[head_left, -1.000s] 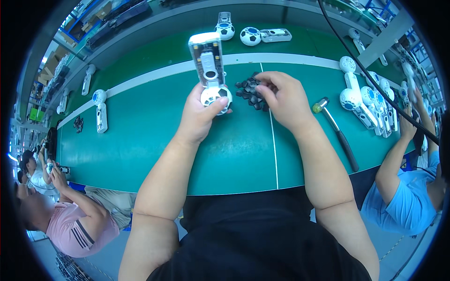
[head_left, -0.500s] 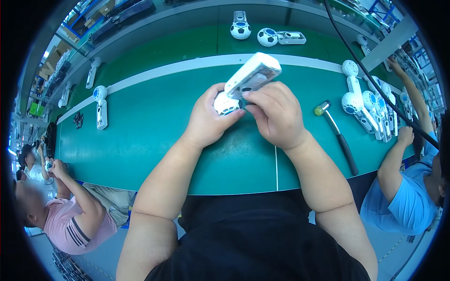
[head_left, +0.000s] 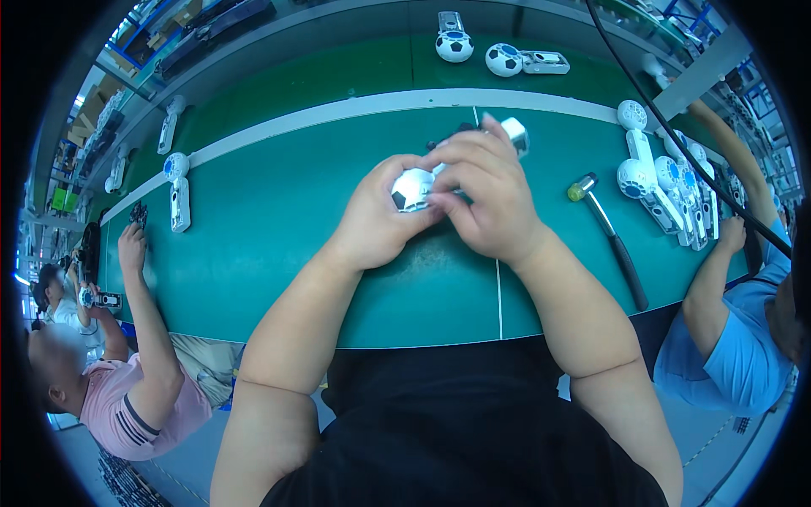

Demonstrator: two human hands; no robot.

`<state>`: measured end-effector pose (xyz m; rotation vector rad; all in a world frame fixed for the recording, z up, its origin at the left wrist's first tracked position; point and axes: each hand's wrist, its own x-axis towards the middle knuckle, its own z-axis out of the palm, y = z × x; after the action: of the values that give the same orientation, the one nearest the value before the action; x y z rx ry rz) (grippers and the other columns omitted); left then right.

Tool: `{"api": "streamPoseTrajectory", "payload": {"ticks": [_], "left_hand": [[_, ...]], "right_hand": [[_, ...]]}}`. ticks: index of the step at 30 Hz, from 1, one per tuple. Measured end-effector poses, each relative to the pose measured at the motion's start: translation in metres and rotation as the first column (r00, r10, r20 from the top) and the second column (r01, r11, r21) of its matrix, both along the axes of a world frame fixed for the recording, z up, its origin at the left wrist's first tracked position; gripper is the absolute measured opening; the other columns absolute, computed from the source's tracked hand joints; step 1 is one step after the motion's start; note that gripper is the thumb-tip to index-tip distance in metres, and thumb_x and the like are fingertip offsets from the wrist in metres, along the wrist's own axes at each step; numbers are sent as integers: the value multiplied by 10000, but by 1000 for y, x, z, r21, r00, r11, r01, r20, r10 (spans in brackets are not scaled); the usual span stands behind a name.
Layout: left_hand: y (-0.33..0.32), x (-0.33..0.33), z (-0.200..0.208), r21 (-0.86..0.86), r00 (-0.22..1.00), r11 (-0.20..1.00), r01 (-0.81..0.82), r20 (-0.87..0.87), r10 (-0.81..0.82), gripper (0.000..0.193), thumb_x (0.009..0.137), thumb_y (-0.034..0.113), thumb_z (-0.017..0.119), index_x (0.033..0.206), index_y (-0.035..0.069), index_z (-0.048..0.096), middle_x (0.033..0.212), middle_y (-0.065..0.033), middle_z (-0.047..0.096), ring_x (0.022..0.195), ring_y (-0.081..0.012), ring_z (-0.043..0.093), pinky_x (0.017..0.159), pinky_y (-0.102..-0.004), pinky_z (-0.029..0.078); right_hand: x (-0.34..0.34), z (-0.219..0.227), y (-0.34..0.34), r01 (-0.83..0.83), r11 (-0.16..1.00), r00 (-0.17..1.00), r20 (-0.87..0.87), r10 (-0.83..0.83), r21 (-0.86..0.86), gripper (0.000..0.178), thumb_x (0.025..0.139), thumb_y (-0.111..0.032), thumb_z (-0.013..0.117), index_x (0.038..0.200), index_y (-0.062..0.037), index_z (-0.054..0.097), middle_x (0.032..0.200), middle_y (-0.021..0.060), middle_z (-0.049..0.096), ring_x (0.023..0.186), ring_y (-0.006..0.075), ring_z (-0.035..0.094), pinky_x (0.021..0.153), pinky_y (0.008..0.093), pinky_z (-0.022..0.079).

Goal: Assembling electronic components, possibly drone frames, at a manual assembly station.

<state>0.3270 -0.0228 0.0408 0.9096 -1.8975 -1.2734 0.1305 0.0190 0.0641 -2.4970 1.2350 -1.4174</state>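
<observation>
Above the middle of the green table I hold a white device (head_left: pixel 410 189) with a round soccer-ball head and a long, boxy handle. My left hand (head_left: pixel 374 213) is closed around the ball from the left. My right hand (head_left: pixel 490 198) grips the device where ball and handle meet, its fingers bent over the handle. Most of the handle is hidden behind those fingers; only its blurred white end (head_left: pixel 514 133) shows past them. Some dark part shows behind my right fingers, too blurred to name.
A hammer (head_left: pixel 615 245) with a black handle lies to the right. Beyond it is a pile of similar devices (head_left: pixel 667 182). Two more (head_left: pixel 505 61) lie past the white strip, another (head_left: pixel 179 194) at left. Co-workers sit on both sides; a black cable (head_left: pixel 650 114) hangs at right.
The handle has swung from pointing up toward the far right, lower behind my right hand. My right fingers have moved up over it. The left co-worker's hand has reached small dark parts on the table.
</observation>
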Motion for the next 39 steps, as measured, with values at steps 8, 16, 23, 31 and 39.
{"api": "streamPoseTrajectory", "payload": {"ticks": [8,16,23,31,39], "left_hand": [[1,1,9,33,995,995,97,25,-98,470,810,196,844,1208,54,638,1089,-74,674,952,-157,627,819,-297,501],[1,2,12,-60,992,998,17,125,-10,391,850,212,800,1177,55,654,1134,-124,656,1038,-242,641,890,-360,513],[-2,6,1,-22,991,998,-60,-118,57,398,825,186,801,1160,47,639,1137,-146,653,1098,-305,639,954,-380,502],[-10,4,11,-510,959,852,119,-162,-231,417,790,180,813,1144,60,628,1175,-136,647,1158,-322,625,997,-421,489],[2,8,14,-513,952,851,109,-192,-238,410,822,242,798,1144,60,620,1210,-164,643,1161,-318,631,1004,-439,493]], "right_hand": [[-8,-3,-4,10,959,999,35,-21,284,107,894,-205,690,862,-105,708,1246,55,730,1339,308,540,1266,609,103],[-18,-5,-6,-5,978,997,-69,20,210,223,896,-234,712,1072,-99,739,1379,99,664,1393,329,492,1259,585,169],[11,-13,-7,-12,984,829,552,-88,176,776,845,-244,829,1495,-39,458,1453,167,564,1389,301,504,1210,470,329],[16,-32,3,-662,586,583,813,9,468,808,841,-224,869,1490,9,449,1392,123,590,1314,223,559,1115,389,449],[22,-17,10,-507,761,711,695,104,404,615,872,-245,823,1384,-15,572,1249,152,676,1164,267,667,1000,400,523]]}}
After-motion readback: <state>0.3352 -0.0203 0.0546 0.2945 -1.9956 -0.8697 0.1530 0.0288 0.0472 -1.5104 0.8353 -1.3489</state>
